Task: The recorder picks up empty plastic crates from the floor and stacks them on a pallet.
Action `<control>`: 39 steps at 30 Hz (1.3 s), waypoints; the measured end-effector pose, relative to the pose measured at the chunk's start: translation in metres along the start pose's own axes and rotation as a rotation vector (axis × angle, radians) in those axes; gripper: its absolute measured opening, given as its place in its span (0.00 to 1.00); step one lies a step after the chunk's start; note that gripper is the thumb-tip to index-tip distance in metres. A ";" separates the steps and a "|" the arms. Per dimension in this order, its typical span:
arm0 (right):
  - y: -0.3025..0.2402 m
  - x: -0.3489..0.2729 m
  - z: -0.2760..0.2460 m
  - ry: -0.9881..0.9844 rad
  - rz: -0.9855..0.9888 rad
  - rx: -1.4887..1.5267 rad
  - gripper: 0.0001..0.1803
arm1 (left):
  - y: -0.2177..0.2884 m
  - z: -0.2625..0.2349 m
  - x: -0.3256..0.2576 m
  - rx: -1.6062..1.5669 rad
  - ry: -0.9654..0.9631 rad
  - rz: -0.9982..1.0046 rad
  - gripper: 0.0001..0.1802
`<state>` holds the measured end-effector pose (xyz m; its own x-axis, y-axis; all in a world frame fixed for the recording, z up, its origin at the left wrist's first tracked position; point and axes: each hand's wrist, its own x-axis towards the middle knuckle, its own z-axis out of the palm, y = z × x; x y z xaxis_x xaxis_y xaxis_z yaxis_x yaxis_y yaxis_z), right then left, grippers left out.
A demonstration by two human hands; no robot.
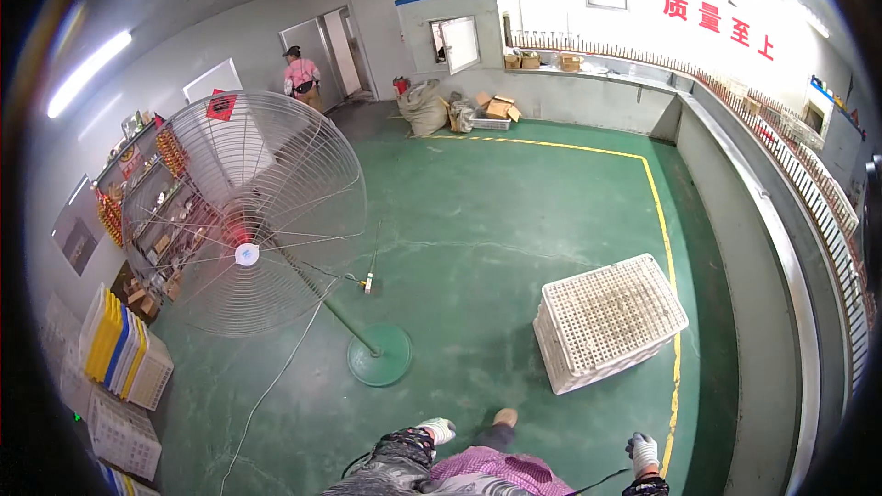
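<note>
My left hand [438,430], in a white knitted glove, hangs low in front of my body with nothing seen in it; its fingers are loosely extended. Off to the right is my right hand [642,451], gloved in white with dark fingertips. Its fingers are slightly bent and apart, and no held object shows. A white perforated plastic crate [611,312] with a gridded top stands on the floor ahead of my right hand, out of its reach. Between my arms hangs a pink checked garment [503,470], with a shoe [505,417] beyond it.
A large caged fan [246,255] on a round green base [379,355] stands left, its cable trailing across the green floor [459,248]. Stacked crates [124,349] line the left edge. A long conveyor line [781,220] bounds the right. Sacks [423,108] and a person [301,78] are far back.
</note>
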<state>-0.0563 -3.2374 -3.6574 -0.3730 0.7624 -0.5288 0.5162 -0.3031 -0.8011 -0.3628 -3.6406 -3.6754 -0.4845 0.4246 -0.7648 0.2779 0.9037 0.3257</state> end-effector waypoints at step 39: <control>-0.143 0.189 0.089 -0.505 0.059 -0.446 0.16 | 0.024 -0.022 0.060 -0.429 0.210 -0.446 0.15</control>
<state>-0.2691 -3.1009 -3.6681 -0.5935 0.3578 -0.7210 0.7749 0.0119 -0.6320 -0.4038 -3.5925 -3.7012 -0.6403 -0.0338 -0.7674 -0.3217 0.9190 0.2280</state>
